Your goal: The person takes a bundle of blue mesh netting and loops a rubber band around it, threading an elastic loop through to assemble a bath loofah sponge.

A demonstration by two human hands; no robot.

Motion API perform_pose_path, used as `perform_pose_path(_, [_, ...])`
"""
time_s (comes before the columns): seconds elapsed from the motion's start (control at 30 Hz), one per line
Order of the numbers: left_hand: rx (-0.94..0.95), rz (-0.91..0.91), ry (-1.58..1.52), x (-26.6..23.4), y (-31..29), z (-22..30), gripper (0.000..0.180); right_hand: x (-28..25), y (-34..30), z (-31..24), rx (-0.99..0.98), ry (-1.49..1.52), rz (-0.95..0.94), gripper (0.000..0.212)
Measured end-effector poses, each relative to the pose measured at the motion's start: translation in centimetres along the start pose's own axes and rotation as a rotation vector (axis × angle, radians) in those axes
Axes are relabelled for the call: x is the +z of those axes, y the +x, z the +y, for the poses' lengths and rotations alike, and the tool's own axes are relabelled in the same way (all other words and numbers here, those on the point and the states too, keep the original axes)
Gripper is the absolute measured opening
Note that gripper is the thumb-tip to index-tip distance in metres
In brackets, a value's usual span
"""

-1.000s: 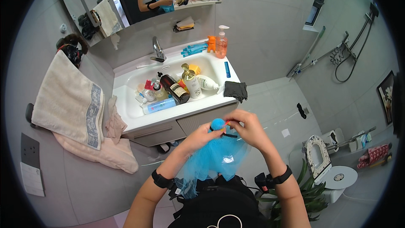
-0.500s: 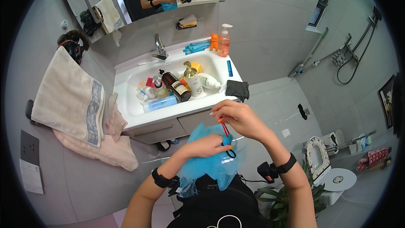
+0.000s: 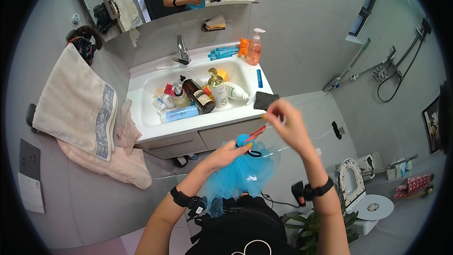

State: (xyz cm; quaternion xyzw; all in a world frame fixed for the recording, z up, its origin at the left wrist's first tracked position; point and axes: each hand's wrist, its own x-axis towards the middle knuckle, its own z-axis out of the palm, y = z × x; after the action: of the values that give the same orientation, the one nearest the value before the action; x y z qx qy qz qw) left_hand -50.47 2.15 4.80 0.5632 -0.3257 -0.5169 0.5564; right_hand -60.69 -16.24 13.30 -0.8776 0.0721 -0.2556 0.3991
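Note:
Gathered blue mesh [image 3: 243,174], like netting bunched into a puff, hangs in front of my body. My left hand [image 3: 222,156] is closed around its neck, leaving a small blue tuft above the thumb. A black elastic loop [image 3: 255,154] sticks out at that neck. From the tuft a thin red cord [image 3: 255,134] stretches up and right to my right hand [image 3: 290,125]. That hand is raised beside the basin's front corner, thumb and fingers pinched at the cord's end. Its fingertips are slightly blurred.
Several bottles, including a dark brown pump bottle [image 3: 198,96], lie in the white sink [image 3: 141,125]. A folded black cloth [image 3: 265,100] rests on its front right corner. Towels [image 3: 75,104] hang at left. A toilet [image 3: 370,205] and a plant [image 3: 311,229] are at lower right.
My right hand has moved right and upward, drawing the red cord out at a slant. My left hand and the mesh have risen slightly, and the small blue tuft now shows above the thumb.

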Motion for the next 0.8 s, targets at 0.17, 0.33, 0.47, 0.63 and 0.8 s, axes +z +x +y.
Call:
perform_pose_path(0.17, [0.012,0.043,-0.095,-0.3,0.0,0.3,0.026,2.1,-3.7,-2.6,-0.195,-0.343,-0.193,0.013])
perform_pose_path(0.33, [0.048,0.087,-0.202,0.7,0.3,1.0,0.026,2.3,-4.7,-0.4,-0.102,0.184,-0.035,0.008])
perform_pose_path(0.47, [0.1,0.089,-0.177,1.2,0.8,-0.2,0.027,1.8,-5.8,0.2,0.456,1.022,0.05,0.015])
perform_pose_path(0.63, [0.034,0.227,-0.151,1.8,0.4,0.5,0.024,-0.1,-6.2,0.6,0.27,1.626,-0.061,0.018])
perform_pose_path(0.8, [0.173,0.066,-0.212,2.1,0.8,0.5,0.018,-0.9,-7.0,-0.3,0.296,1.505,0.082,0.043])
